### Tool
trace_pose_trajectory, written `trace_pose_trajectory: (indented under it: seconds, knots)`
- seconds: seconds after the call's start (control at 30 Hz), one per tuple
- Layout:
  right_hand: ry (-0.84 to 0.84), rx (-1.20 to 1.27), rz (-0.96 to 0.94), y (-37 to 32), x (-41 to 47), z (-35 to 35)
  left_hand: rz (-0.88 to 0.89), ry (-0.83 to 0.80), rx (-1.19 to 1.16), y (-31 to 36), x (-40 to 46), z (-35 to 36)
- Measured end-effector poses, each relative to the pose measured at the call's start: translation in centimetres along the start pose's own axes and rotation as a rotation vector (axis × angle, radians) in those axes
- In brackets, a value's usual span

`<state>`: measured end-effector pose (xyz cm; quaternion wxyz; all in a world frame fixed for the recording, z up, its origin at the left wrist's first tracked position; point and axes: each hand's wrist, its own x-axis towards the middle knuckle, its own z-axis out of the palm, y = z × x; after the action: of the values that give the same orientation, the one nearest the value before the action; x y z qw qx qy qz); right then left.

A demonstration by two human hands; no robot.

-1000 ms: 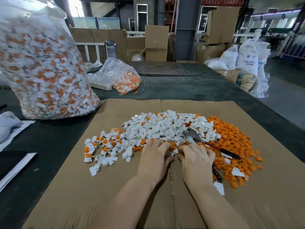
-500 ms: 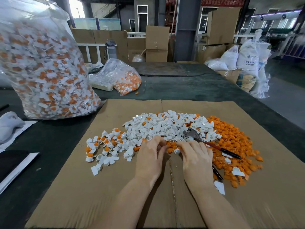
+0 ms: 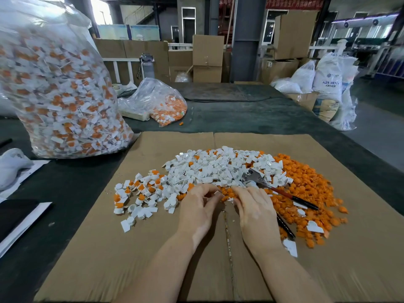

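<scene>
Pinching one white piece in the left hand, thumb and curled fingers clamped on it, just at the near edge of the white pile. Reaching with the right hand into the near edge of the orange caps, fingertips bent down among them; cannot tell whether anything is gripped.

Obstructing the area just beyond the right hand: pliers, head lying on the white pile, one handle across the orange caps, the other passing beside the right wrist.

Carrying both piles: cardboard sheet on a dark table.

Standing at far left on the table: large clear bag of mixed parts. Lying beyond it: smaller bag, near a bottle. Stacked behind: boxes and sacks.
</scene>
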<state>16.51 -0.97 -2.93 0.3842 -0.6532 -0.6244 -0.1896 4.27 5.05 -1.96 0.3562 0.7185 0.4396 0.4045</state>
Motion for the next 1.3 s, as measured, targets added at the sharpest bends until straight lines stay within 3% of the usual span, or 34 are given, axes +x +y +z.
trace_pose_trajectory:
  seconds: [0.43,0.6,0.73,0.97,1.3]
  knots:
    - [-0.010,0.045,0.044,-0.03,0.14,-0.09,-0.013,-0.024,0.050,-0.30,0.41,-0.01]
    - [-0.009,0.085,0.082,-0.26,0.18,-0.39,-0.025,-0.059,-0.049,-0.35,0.15,-0.15]
    - [-0.026,0.119,0.071,-0.38,0.17,-0.51,0.030,-0.093,0.058,-0.22,0.39,-0.22]
    - [-0.059,0.192,0.105,-0.52,0.37,-0.89,-0.033,-0.126,-0.039,0.13,0.15,-0.33]
    - [-0.087,0.093,0.094,-0.85,0.42,-0.90,-0.012,-0.160,-0.065,0.18,-0.23,-0.35]
